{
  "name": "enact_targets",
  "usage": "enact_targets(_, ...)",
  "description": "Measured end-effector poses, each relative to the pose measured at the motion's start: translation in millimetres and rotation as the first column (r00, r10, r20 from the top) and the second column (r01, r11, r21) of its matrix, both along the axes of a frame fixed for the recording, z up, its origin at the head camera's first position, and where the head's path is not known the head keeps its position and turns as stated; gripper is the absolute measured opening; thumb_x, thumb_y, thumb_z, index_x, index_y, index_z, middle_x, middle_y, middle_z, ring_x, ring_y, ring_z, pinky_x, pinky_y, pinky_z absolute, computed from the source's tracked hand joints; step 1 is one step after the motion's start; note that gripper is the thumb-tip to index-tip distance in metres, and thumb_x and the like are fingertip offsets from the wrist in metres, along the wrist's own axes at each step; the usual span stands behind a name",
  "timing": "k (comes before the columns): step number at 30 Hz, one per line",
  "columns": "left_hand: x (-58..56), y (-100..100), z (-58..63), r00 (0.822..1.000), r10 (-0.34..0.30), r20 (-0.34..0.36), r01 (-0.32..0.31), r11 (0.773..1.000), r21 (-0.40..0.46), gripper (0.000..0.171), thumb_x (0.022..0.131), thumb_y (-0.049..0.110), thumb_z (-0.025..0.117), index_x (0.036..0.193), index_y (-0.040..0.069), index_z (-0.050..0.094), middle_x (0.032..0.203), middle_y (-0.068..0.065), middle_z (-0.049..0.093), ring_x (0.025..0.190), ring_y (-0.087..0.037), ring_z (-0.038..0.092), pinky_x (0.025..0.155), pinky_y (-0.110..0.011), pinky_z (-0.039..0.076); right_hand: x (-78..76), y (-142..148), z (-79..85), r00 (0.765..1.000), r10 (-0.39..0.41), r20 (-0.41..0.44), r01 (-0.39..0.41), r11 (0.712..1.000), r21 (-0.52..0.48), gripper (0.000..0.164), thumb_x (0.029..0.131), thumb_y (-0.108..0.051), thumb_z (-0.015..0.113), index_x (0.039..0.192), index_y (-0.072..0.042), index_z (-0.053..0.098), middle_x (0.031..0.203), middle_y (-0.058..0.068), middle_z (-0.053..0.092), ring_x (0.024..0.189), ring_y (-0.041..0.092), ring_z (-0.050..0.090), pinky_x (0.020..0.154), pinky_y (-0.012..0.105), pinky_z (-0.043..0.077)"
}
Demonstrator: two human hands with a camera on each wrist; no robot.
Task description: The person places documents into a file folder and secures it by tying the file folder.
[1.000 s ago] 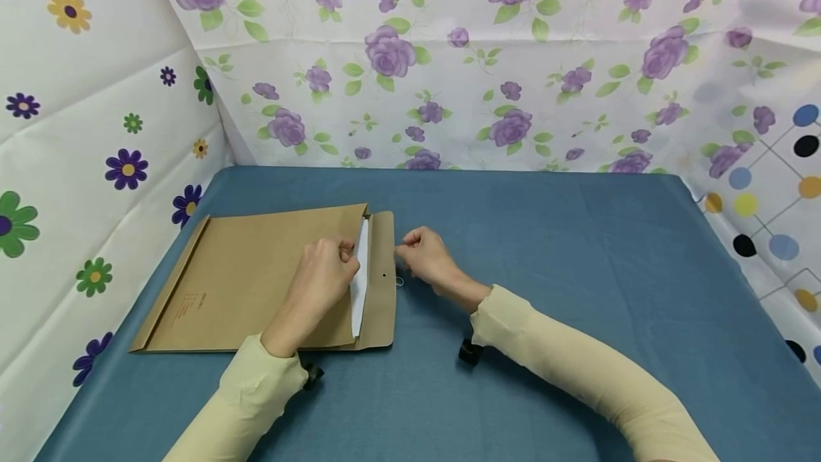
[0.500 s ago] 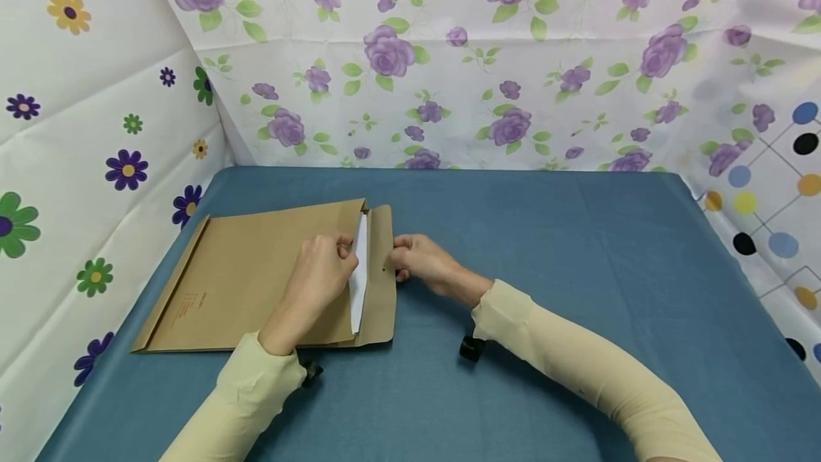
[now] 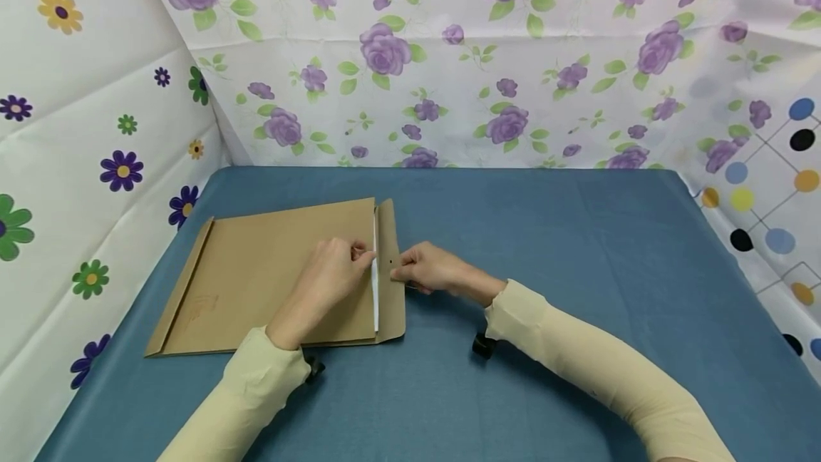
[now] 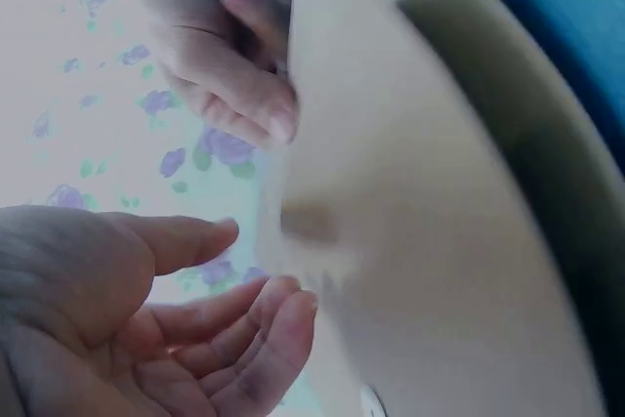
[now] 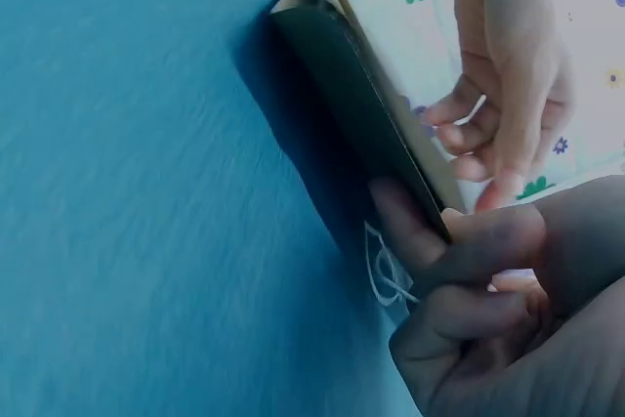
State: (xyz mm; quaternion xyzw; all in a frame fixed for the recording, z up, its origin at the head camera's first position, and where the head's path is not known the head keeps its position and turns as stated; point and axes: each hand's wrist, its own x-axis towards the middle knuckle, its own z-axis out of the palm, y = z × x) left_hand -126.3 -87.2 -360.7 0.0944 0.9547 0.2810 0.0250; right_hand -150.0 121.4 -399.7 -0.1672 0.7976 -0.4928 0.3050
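A brown kraft-paper document envelope [image 3: 250, 262] lies on the left part of the table, its opening facing right. A thin strip of white paper [image 3: 375, 301] shows in that opening. My right hand [image 3: 428, 267] pinches the edge of the raised flap [image 3: 391, 312], thumb on top and index finger underneath in the right wrist view. A loop of white string [image 5: 386, 275] hangs below those fingers. Over the envelope's open end is my left hand [image 3: 328, 266]; in the left wrist view its thumb and fingers are spread apart beside the flap, gripping nothing.
Blue cloth covers the table [image 3: 545, 248]. A white curtain with purple roses [image 3: 385, 48] rises at the back, and patterned curtains hang at both sides. Faint red print [image 3: 204, 305] marks the envelope's lower left. Dark wrist devices [image 3: 484, 345] show under the sleeves.
My right hand has come in from beside the flap and taken hold of its edge. The flap stands more upright, less white paper shows, and the envelope has shifted slightly right.
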Motion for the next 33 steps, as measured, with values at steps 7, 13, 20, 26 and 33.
enact_targets(7, -3.2, -1.1, -13.7, 0.995, -0.086, 0.043, 0.089, 0.993, -0.08, 0.03, 0.095, 0.012, 0.073, 0.123, -0.001, 0.072, 0.121, -0.017, 0.067, 0.112, -0.033, 0.063, 0.094, -0.046, 0.053, -0.9, 12.9, 2.7, 0.992, -0.033, -0.122, 0.044, 0.995, 0.087, 0.047, 0.106, -0.021, 0.06, 0.061, -0.016, 0.044, 0.053, -0.004, 0.033, 0.043, 0.011, 0.025, 0.047, 0.029, 0.028)
enact_targets(13, -8.9, -0.1, -19.0, 0.986, -0.168, 0.008, 0.167, 0.975, -0.148, 0.036, 0.092, 0.013, 0.078, 0.124, -0.001, 0.071, 0.132, -0.022, 0.057, 0.124, -0.039, 0.051, 0.103, -0.052, 0.044, -2.1, 22.0, 8.9, 0.977, -0.025, -0.211, 0.054, 0.99, 0.131, 0.047, 0.105, -0.021, 0.062, 0.06, -0.008, 0.052, 0.051, -0.004, 0.037, 0.043, 0.01, 0.023, 0.046, 0.028, 0.025)
enact_targets(20, -21.6, 5.2, -23.6, 0.948, -0.301, 0.103, 0.318, 0.912, -0.258, 0.058, 0.097, 0.03, 0.075, 0.148, 0.009, 0.057, 0.16, -0.029, 0.034, 0.148, -0.048, 0.029, 0.117, -0.061, 0.028, -8.3, 32.8, 17.4, 0.957, 0.059, -0.283, 0.008, 0.973, 0.231, 0.032, 0.105, -0.017, 0.061, 0.078, -0.009, 0.075, 0.061, 0.003, 0.065, 0.044, 0.01, 0.035, 0.048, 0.027, 0.029)
enact_targets(26, -29.5, 19.5, -26.4, 0.889, -0.402, 0.218, 0.453, 0.838, -0.302, 0.063, 0.102, 0.044, 0.063, 0.158, 0.024, 0.045, 0.168, -0.024, 0.017, 0.153, -0.048, 0.01, 0.116, -0.069, 0.021, -17.6, 46.0, 29.7, 0.949, 0.157, -0.273, -0.049, 0.93, 0.365, 0.028, 0.105, -0.014, 0.059, 0.086, -0.012, 0.08, 0.066, 0.003, 0.069, 0.048, 0.014, 0.05, 0.051, 0.028, 0.036)
enact_targets(33, -36.6, 47.3, -22.2, 0.844, -0.474, 0.252, 0.534, 0.788, -0.306, 0.066, 0.1, 0.054, 0.061, 0.158, 0.031, 0.043, 0.169, -0.022, 0.014, 0.154, -0.047, 0.006, 0.115, -0.071, 0.019, -35.0, 66.8, 40.1, 0.939, 0.198, -0.282, -0.041, 0.877, 0.478, 0.033, 0.105, -0.013, 0.059, 0.074, -0.01, 0.071, 0.058, -0.003, 0.047, 0.049, 0.01, 0.037, 0.052, 0.027, 0.031)
